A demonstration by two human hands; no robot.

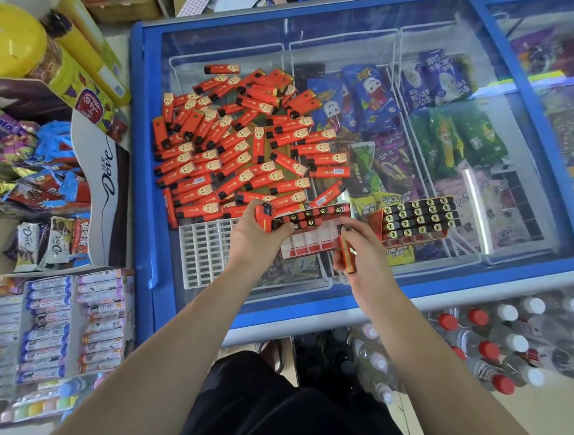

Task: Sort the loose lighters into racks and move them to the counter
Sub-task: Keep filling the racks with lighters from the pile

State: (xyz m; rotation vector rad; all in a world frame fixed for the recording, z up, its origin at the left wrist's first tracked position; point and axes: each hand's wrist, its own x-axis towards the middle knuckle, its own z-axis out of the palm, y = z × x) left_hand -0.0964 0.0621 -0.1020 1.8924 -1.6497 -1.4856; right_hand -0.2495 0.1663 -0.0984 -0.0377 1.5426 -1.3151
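The near edge of the half-filled rack (312, 231) is sitting partly behind both hands, so its full slot count is not readable. The lighter pile (236, 148) is overlapping too heavily for an exact count; several dozen are lying there. Goods inside the freezer (305, 318) are showing through reflective glass, and the far side is blurring.

The lighters are presenting as flat red bodies with black caps and gold printed figures; a few are showing white barcode labels. They are lying loose on the freezer's glass lid, left of centre, beyond the hands.

The left hand (260, 229) is gripping a lighter (264, 215), fingers curled around it, at the rack's left end. The right hand (358, 250) is pinching a second lighter (347, 253), fingers clamped on it, at the rack's right end. About eight caps are standing in the rack's far rows, though blur makes this uncertain; its white slots nearer the person are showing bare.

Three racks are visible: the one between the hands, a full rack (416, 220) just to its right holding roughly twenty lighters, and a white grid (207, 249) lying flat to the left.

Bottles (495, 343) are standing below the freezer's front edge. Sweets (46, 329) are filling shelves on the left.
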